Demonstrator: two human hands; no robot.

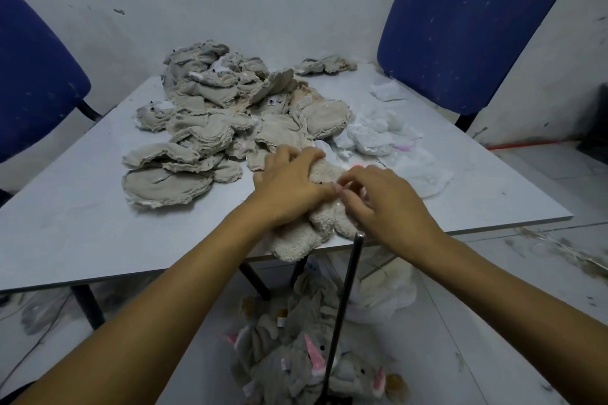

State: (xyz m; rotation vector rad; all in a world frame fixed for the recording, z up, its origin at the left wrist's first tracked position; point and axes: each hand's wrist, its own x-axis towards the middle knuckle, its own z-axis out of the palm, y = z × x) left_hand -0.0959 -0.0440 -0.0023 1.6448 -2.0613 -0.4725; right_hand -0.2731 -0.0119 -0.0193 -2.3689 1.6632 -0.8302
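A beige fuzzy plush toy skin lies at the table's front edge, partly hanging over it. My left hand lies on its upper part with fingers curled over the fabric. My right hand is beside it, fingertips pinching the fabric near the middle. A thin black rod stands upright just below the right hand, its top at the table edge.
A heap of grey fabric toy skins covers the middle of the grey table. White crumpled plastic lies right of it. Two blue chairs stand behind. Turned grey plush toys lie piled on the floor below.
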